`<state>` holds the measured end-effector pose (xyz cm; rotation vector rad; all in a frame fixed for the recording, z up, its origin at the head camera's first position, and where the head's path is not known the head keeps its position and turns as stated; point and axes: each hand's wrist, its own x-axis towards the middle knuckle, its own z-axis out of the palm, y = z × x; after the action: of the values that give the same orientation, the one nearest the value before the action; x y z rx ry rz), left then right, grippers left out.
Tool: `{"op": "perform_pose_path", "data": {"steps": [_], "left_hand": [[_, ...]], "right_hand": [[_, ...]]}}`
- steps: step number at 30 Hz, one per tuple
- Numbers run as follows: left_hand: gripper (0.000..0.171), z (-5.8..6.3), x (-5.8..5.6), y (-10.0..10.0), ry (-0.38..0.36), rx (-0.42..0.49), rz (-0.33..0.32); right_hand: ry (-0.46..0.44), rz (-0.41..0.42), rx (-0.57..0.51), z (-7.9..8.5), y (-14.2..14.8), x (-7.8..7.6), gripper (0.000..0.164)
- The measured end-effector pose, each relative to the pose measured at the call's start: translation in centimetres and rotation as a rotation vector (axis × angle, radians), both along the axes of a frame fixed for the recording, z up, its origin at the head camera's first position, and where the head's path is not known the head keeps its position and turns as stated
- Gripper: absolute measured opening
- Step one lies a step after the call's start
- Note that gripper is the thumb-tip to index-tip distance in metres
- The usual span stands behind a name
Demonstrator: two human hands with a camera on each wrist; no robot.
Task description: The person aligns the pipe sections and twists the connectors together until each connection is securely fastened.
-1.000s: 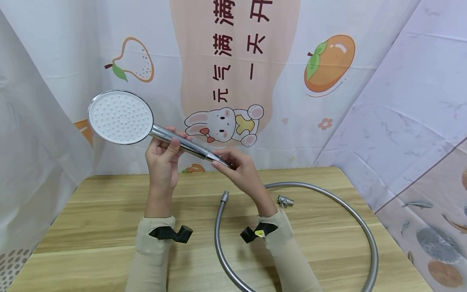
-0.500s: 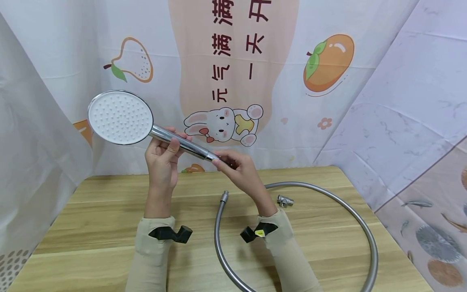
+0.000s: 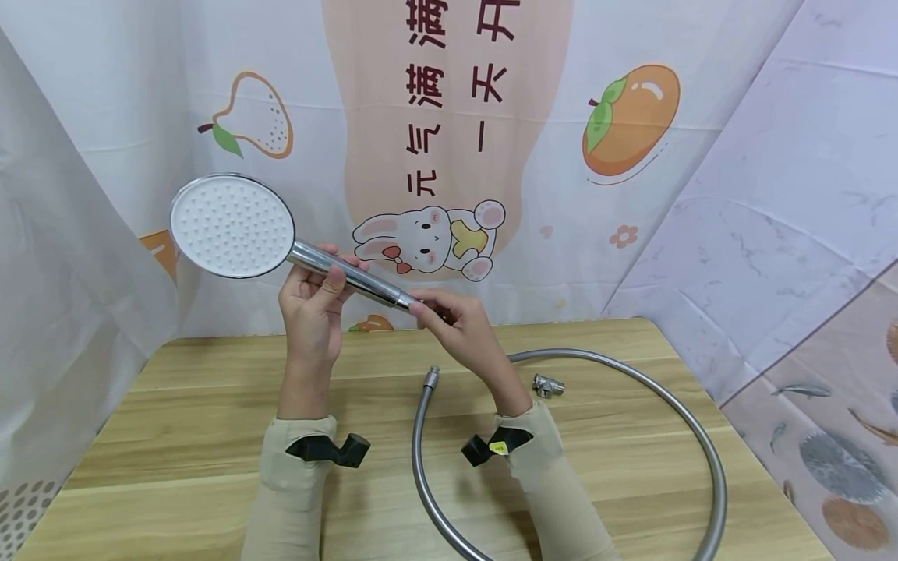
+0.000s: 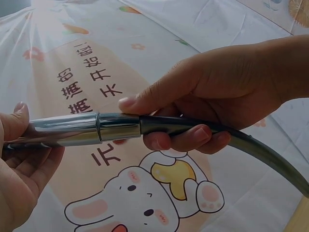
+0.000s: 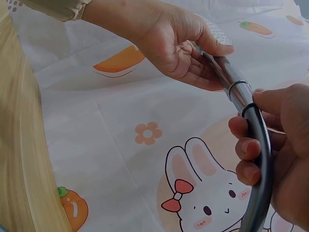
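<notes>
Bright, diffuse light fills the head view, laying soft, faint shadows on the light wood-grain bench (image 3: 196, 389) beside the beige fabric sleeves (image 3: 288, 499). Pale streaks shine along the polished chrome cylindrical handle (image 3: 351, 276) and the grey flexible metal hose (image 3: 687, 413). Both wrist views are dimmer. In the left wrist view, glare washes out the upper-left corner of the white printed fabric backdrop (image 4: 169, 29), while the right grip (image 4: 207, 87) is shaded and the hose looks nearly black. Printed outlines read crisp, without evident motion blur.
</notes>
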<state>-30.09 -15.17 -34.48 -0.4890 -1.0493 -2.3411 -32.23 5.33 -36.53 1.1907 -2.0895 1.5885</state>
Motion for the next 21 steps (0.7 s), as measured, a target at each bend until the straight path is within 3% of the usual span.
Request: {"op": "perform_pose_path", "data": {"steps": [8, 21], "left_hand": [[0.026, 0.0, 0.03, -0.1, -0.001, -0.005, -0.001], [0.026, 0.01, -0.03, -0.17, -0.001, -0.004, -0.002]], "right_hand": [[0.028, 0.006, -0.009, 0.0, -0.19, -0.14, 0.052], [0.028, -0.023, -0.028, -0.15, -0.39, 0.15, 0.03]]}}
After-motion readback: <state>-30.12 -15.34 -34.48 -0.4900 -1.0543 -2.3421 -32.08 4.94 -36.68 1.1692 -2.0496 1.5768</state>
